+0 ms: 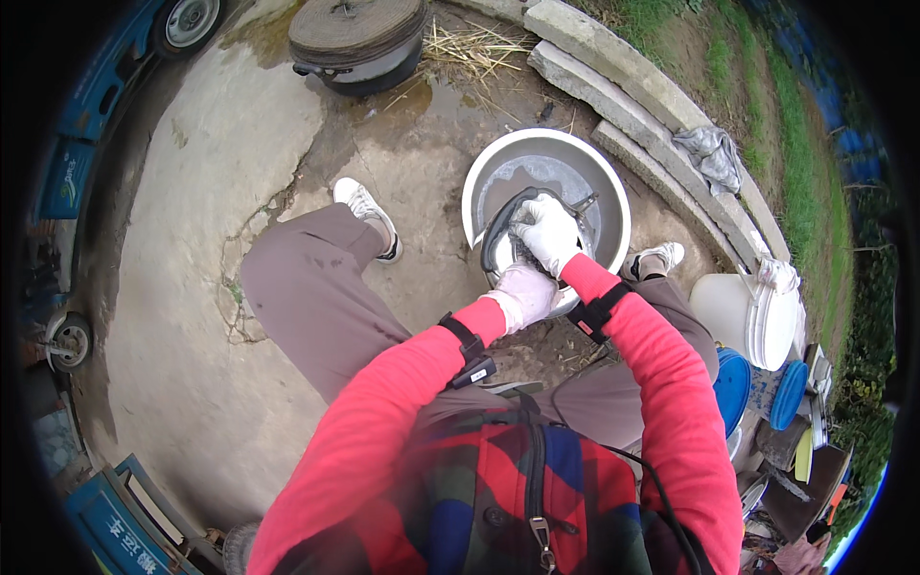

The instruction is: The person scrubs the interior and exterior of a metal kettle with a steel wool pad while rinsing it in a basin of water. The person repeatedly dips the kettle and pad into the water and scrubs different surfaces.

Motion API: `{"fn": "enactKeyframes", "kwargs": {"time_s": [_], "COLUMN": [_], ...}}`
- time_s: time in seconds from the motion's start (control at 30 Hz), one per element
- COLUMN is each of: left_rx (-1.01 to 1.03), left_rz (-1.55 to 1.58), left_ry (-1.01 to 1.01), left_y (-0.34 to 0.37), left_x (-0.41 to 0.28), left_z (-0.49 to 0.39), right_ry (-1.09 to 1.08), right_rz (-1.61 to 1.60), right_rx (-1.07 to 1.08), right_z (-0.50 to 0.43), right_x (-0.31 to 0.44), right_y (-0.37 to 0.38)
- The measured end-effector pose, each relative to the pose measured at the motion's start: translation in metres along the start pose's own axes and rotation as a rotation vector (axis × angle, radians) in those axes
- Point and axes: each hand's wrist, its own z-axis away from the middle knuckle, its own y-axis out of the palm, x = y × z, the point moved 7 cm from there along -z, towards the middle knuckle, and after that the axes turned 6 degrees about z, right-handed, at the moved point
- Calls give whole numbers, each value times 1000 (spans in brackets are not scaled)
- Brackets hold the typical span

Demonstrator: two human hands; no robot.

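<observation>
A wide metal basin (471, 194) with a little cloudy water stands on the ground between my feet. Over its near side rests a smaller dark-rimmed metal vessel (496, 237), perhaps a pot or lid, tilted. My left hand (527, 291), in a whitish thin glove, lies at the vessel's near edge, its fingers partly hidden. My right hand (548, 231), in a white glove, is bent over the vessel with its fingers curled; a dark, rough thing shows under it, between the two hands. What each hand grips cannot be made out.
A large dark pot (381, 75) with a round woven cover stands ahead, beside loose straw (474, 49). Concrete slabs (618, 86) curve along the right, with a grey cloth (710, 154) on them. White and blue buckets (732, 384) stand at right; blue vehicles (118, 79) at left.
</observation>
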Motion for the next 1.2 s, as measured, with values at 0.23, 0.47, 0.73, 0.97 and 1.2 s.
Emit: {"fn": "enactKeyframes", "kwargs": {"time_s": [0.23, 0.47, 0.73, 0.97, 1.2], "left_rx": [-42, 205, 161, 196, 209], "left_rz": [8, 35, 62, 98, 94], "left_ry": [9, -65, -32, -36, -40], "left_y": [-8, 11, -10, -8, -10], "left_x": [-4, 1, -7, -5, -6], "left_z": [-4, -4, -2, -4, -4], "right_ry": [69, 121, 200, 135, 136], "right_rz": [152, 140, 226, 382, 373], "right_rx": [-27, -119, -187, -259, -304], "right_z": [-7, -2, -14, 1, 0], "right_x": [4, -6, -48, -64, -58], "right_y": [-10, -11, -23, -35, -31]}}
